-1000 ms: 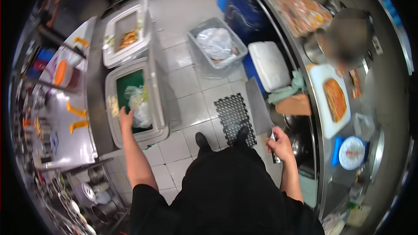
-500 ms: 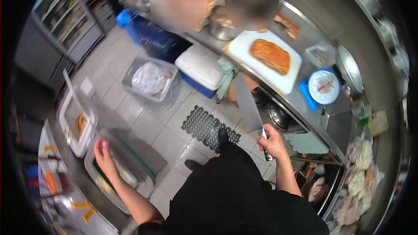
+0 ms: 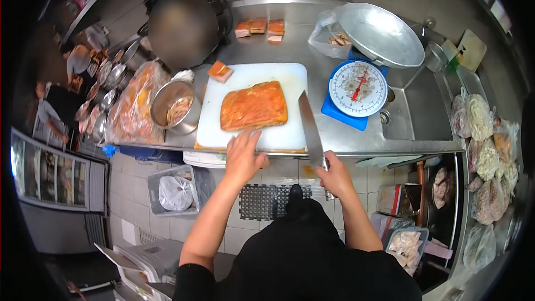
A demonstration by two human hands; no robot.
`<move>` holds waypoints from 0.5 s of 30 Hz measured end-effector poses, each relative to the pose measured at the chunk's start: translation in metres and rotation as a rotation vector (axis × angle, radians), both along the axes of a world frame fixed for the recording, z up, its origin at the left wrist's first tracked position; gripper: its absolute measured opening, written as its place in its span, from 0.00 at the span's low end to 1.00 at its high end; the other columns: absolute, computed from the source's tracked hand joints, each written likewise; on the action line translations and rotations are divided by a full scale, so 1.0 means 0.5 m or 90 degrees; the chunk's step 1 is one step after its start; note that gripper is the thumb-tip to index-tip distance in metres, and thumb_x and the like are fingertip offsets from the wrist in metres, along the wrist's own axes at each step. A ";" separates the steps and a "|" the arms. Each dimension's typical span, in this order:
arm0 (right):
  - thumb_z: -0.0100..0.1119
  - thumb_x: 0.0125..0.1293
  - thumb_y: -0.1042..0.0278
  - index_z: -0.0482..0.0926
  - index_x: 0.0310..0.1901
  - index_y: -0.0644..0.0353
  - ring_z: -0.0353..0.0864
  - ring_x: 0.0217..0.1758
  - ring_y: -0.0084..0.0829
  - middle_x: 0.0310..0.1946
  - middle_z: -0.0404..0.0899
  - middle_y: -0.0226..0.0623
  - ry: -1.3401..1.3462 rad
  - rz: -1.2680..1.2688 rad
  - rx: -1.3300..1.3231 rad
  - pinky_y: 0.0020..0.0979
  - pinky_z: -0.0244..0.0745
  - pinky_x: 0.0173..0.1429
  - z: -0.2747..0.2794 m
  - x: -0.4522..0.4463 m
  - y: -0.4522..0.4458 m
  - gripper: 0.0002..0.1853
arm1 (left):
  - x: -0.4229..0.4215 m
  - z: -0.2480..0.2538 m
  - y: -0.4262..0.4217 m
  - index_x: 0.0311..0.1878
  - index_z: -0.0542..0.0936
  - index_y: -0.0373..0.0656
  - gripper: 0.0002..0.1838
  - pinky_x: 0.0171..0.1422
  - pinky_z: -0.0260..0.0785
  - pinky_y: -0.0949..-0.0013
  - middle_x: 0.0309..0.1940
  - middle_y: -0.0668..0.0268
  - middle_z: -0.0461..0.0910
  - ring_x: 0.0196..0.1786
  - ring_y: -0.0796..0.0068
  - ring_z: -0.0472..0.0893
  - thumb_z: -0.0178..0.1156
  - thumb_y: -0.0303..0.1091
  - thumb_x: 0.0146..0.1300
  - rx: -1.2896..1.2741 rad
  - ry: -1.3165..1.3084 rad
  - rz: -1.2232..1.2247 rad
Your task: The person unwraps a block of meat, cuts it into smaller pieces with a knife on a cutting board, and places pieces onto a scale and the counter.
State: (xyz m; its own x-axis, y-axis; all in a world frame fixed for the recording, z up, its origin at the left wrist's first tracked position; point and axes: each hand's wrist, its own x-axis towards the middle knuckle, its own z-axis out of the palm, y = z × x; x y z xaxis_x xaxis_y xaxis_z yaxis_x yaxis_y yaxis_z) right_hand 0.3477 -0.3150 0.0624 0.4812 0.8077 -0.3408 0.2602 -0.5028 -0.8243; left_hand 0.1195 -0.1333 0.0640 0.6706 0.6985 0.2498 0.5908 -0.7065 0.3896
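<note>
A slab of orange-brown roast pork (image 3: 254, 106) lies on the white cutting board (image 3: 214, 136). My left hand (image 3: 243, 156) is over the board's front edge, fingers stretched out, tips at the slab's near side; whether they touch it I cannot tell. In my right hand (image 3: 336, 176) is the handle of a kitchen knife (image 3: 313, 131), its broad blade pointing away from me along the board's right edge, apart from the pork. One small cut block of pork (image 3: 220, 71) sits at the board's far left corner.
Right of the board stands a blue scale (image 3: 356, 89) with a large metal bowl (image 3: 382, 34) behind it. To the left are a steel pot (image 3: 175, 108) of meat pieces and a bagged heap (image 3: 139, 103). More pork pieces (image 3: 259, 28) lie at the back. A sink (image 3: 412, 111) is far right.
My view has turned to face the counter and come closer to it. My left hand has moved from beside the floor bins to the pork. The knife stays in my right hand, now beside the board.
</note>
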 end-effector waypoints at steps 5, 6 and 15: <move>0.60 0.64 0.62 0.71 0.58 0.64 0.84 0.49 0.63 0.43 0.84 0.63 0.035 0.037 -0.037 0.52 0.77 0.53 -0.011 0.056 0.092 0.23 | 0.162 -0.063 0.182 0.83 0.58 0.50 0.48 0.82 0.42 0.30 0.82 0.48 0.55 0.84 0.39 0.52 0.67 0.36 0.59 0.252 0.334 -0.008; 0.59 0.65 0.63 0.70 0.59 0.64 0.83 0.50 0.65 0.45 0.83 0.65 0.046 0.049 -0.048 0.53 0.77 0.56 -0.015 0.062 0.097 0.24 | 0.175 -0.060 0.193 0.84 0.55 0.51 0.49 0.82 0.41 0.28 0.82 0.45 0.53 0.83 0.34 0.50 0.65 0.37 0.59 0.238 0.369 -0.022; 0.60 0.65 0.63 0.69 0.58 0.61 0.82 0.50 0.65 0.43 0.83 0.65 0.041 0.047 -0.067 0.55 0.76 0.55 -0.007 0.074 0.090 0.22 | 0.210 0.103 0.329 0.82 0.62 0.51 0.53 0.79 0.59 0.41 0.75 0.39 0.67 0.76 0.41 0.68 0.71 0.38 0.49 0.076 0.338 -0.122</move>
State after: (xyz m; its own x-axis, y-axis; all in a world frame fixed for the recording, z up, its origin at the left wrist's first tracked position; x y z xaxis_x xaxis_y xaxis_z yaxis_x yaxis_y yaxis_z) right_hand 0.3848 -0.2702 0.0590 0.3958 0.7983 -0.4540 0.2478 -0.5689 -0.7842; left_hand 0.2244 0.0312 0.1154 0.8374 0.5397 -0.0861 0.5407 -0.8411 -0.0135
